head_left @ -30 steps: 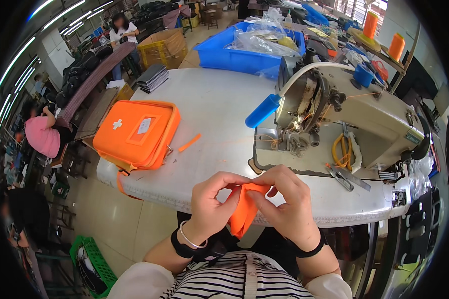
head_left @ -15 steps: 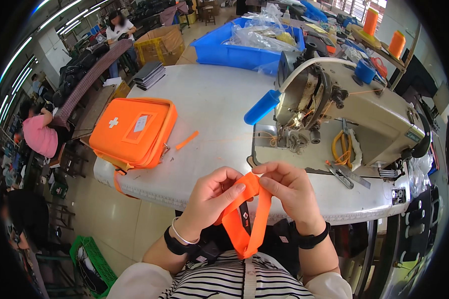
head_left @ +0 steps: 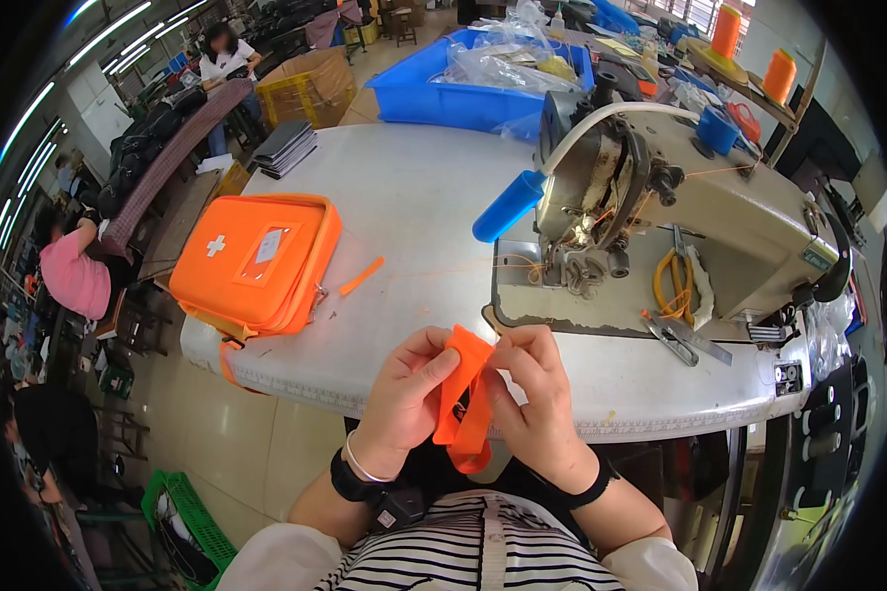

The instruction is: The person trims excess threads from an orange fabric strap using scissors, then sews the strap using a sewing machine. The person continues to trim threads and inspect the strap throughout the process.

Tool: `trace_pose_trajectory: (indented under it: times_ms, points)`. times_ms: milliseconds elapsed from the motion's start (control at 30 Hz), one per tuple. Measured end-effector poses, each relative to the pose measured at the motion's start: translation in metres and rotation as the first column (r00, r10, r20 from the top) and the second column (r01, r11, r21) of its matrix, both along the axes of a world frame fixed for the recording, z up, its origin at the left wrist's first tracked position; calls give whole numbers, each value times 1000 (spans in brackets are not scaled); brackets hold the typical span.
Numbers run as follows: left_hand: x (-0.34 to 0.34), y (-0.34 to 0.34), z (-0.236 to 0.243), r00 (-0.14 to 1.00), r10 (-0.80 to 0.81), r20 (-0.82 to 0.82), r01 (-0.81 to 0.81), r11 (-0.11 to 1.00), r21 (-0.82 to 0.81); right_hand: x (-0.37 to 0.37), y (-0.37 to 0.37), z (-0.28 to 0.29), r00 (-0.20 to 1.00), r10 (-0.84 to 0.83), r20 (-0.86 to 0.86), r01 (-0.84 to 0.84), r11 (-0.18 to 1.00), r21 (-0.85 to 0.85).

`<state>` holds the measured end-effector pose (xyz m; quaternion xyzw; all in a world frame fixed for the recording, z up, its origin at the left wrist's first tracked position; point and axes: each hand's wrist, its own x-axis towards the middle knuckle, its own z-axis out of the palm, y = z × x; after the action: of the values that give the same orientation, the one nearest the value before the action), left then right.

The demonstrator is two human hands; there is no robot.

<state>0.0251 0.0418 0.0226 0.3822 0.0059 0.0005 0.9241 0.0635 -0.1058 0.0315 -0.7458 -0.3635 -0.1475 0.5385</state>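
An orange webbing strap (head_left: 470, 435), looped, with a dark part in the loop, is held in front of me at the table's near edge. My left hand (head_left: 404, 389) grips its upper left side, thumb across the front. My right hand (head_left: 532, 399) pinches its upper right edge with bent fingers. Beyond my hands stands a sewing machine (head_left: 690, 187) threaded with orange thread, a blue cylinder (head_left: 508, 205) on its left. An orange bag (head_left: 235, 258) with a white cross lies on the left of the metal-topped table (head_left: 384, 187), beside a loose orange strip (head_left: 361, 276).
Yellow-handled scissors (head_left: 665, 288) and a metal tool (head_left: 670, 338) lie by the machine. A dark stack (head_left: 286, 146) and blue crate (head_left: 414, 84) sit behind. Thread cones (head_left: 779, 74) stand back right, a green basket (head_left: 182, 522) low left. Co-workers (head_left: 74, 266) work at the left.
The strap was folded, opened into a wider loop, and is now narrower, its top upright between my hands. Both hands have shifted slightly left, and my right fingers are curled more tightly.
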Motion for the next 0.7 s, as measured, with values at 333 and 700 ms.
trace_pose_trajectory:
  times_ms: [333, 700]
  points:
    - [-10, -7, -6, 794, 175, 583, -579, 510, 636, -3, -5, 0, 872, 327, -365, -201, 918, 341]
    - [-11, -11, 4, 443, -127, 887, -882, 113, 457, 10, -29, -9, 718, 606, -343, -411, 767, 493]
